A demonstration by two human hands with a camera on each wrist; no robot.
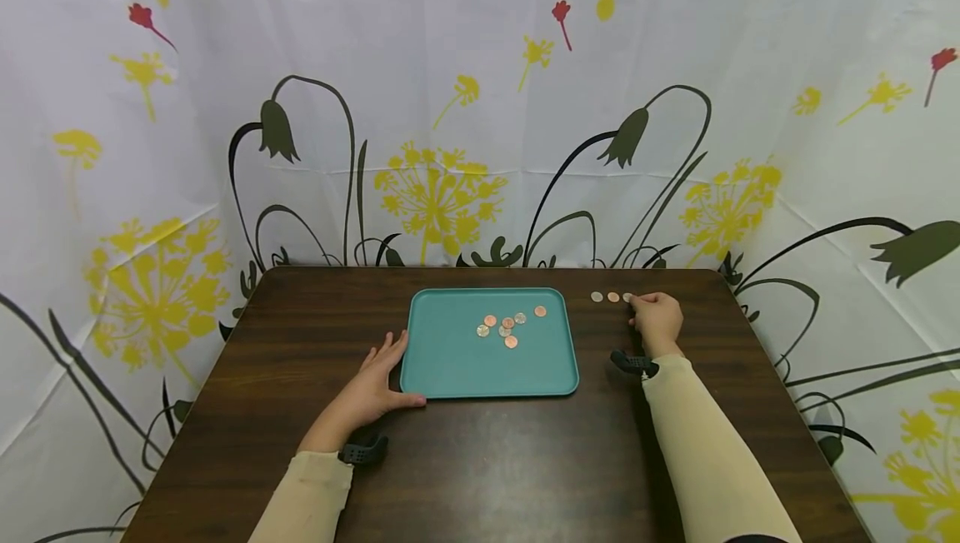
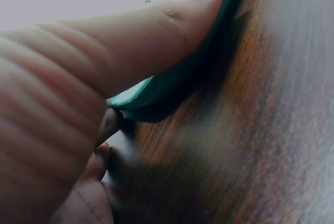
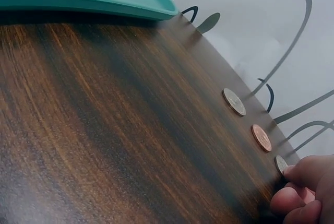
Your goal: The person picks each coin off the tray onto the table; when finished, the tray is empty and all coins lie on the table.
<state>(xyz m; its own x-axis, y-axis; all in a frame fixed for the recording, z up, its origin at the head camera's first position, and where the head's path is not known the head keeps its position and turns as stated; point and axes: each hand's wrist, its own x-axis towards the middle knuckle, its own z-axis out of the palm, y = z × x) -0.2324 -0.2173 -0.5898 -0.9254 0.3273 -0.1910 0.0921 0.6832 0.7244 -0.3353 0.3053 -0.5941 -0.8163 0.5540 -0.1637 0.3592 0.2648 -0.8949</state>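
Observation:
A teal tray (image 1: pixel 450 376) lies on the table, bearing several copper and silver coins (image 1: pixel 511 342). Against its near-left corner rests my left hand (image 1: pixel 375 381), fingers spread along the left side and thumb on the near edge. In the left wrist view the thumb (image 2: pixel 156 36) lies across the tray's rim. To the right of the tray, a silver coin (image 3: pixel 234 102), a copper coin (image 3: pixel 261 138) and another silver coin (image 3: pixel 281 163) form a row. My right hand (image 1: pixel 657 320) has its curled fingertips at the rightmost silver coin, which they partly cover.
The dark wooden table (image 1: pixel 525 476) ends just behind the coin row. A white curtain (image 1: pixel 480 52) with printed flowers hangs behind and beside it. Dark bands (image 1: pixel 634 363) circle both wrists.

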